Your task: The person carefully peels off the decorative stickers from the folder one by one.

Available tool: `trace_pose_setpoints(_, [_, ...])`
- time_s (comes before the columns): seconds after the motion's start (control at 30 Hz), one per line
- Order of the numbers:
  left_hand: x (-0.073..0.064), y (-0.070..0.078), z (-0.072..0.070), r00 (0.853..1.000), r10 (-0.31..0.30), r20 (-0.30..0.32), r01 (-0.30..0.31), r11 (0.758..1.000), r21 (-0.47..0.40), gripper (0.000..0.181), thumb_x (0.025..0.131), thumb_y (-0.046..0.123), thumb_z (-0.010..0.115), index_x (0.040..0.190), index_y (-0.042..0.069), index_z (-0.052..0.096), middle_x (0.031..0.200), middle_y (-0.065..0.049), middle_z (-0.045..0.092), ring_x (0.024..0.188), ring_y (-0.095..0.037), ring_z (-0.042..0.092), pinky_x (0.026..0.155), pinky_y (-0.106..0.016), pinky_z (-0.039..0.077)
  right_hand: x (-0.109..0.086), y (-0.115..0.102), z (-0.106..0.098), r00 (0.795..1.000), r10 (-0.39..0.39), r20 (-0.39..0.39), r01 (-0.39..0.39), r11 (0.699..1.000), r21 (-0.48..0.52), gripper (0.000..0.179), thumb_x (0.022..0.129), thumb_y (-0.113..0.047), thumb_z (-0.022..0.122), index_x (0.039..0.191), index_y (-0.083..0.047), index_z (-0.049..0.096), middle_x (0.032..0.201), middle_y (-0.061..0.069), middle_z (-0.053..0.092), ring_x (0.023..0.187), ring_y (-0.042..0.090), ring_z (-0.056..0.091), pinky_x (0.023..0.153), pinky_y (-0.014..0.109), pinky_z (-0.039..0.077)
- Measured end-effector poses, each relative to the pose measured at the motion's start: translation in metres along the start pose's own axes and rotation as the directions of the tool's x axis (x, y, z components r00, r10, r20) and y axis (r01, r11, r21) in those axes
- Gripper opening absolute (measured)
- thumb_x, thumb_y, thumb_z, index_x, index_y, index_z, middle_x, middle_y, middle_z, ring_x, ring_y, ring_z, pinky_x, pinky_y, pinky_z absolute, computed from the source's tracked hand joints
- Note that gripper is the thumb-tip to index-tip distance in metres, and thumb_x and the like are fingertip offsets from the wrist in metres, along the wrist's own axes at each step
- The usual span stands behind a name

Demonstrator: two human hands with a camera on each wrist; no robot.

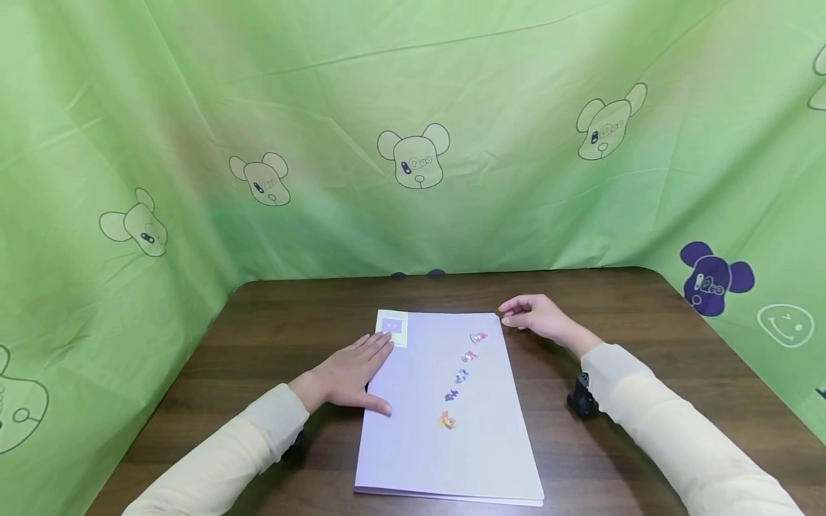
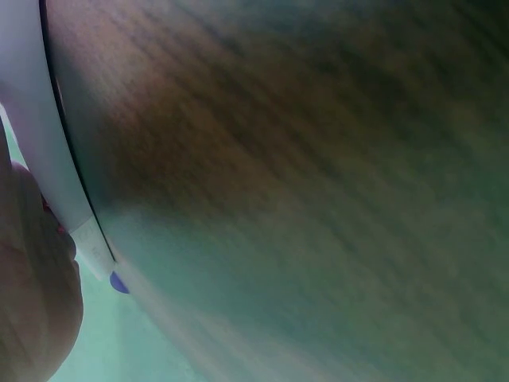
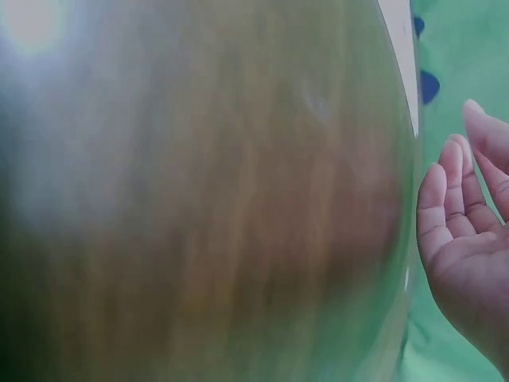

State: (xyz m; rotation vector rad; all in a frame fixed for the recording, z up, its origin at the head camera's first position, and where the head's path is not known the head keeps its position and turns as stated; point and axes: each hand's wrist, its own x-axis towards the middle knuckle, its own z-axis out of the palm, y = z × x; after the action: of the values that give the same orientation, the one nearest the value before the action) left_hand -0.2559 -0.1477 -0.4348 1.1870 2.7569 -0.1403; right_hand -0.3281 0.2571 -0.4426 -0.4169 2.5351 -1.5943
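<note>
A thin stack of large white sheets (image 1: 413, 451) lies on the table, layers showing along its near edge. Running diagonally down its right half are several small colourful cartoon stickers (image 1: 462, 375). A pale label (image 1: 399, 317) with a purple square sits at the far left corner. My left hand (image 1: 355, 369) rests flat on the left edge, fingertips over the label's lower part and thumb spread. Just beside the far right corner is my right hand (image 1: 534, 316), its fingers loosely bent. In the right wrist view, a gap shows between its thumb and fingers (image 3: 452, 179).
Brown wood-grain table (image 1: 290, 315) surrounds the stack. A green cloth (image 1: 335, 215) printed with bear heads hangs behind and along both sides. Dark wrist devices, one a black camera (image 1: 582, 395), hang under the sleeves.
</note>
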Motion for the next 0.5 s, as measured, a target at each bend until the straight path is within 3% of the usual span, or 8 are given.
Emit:
trace_pose_setpoints(0.17, [-0.001, 0.001, -0.002, 1.000, 0.015, -0.013, -0.015, 1.000, -0.007, 0.117, 0.078, 0.086, 0.040, 0.155, 0.002, 0.013, 0.162, -0.012, 0.007, 0.148, -0.024, 0.003, 0.117, -0.039, 0.007, -0.001, -0.006, 0.011, 0.999, -0.025, 0.037, 0.025, 1.000, 0.004, 0.030, 0.085, 0.003, 0.069, 0.112, 0.014, 0.062, 0.096, 0.018, 0.066, 0.082, 0.013, 0.059, 0.070, 0.025, 0.053])
trace_pose_setpoints(0.5, [-0.001, 0.000, -0.001, 1.000, 0.002, 0.003, -0.002, 1.000, -0.010, 0.117, 0.078, 0.085, 0.041, 0.155, 0.004, 0.011, 0.162, -0.010, 0.004, 0.148, -0.022, 0.000, 0.117, -0.036, 0.004, 0.000, -0.015, 0.028, 0.992, -0.057, 0.110, 0.059, 0.998, -0.020, 0.030, 0.083, 0.005, 0.071, 0.111, 0.012, 0.064, 0.097, 0.017, 0.065, 0.085, 0.019, 0.059, 0.070, 0.021, 0.051])
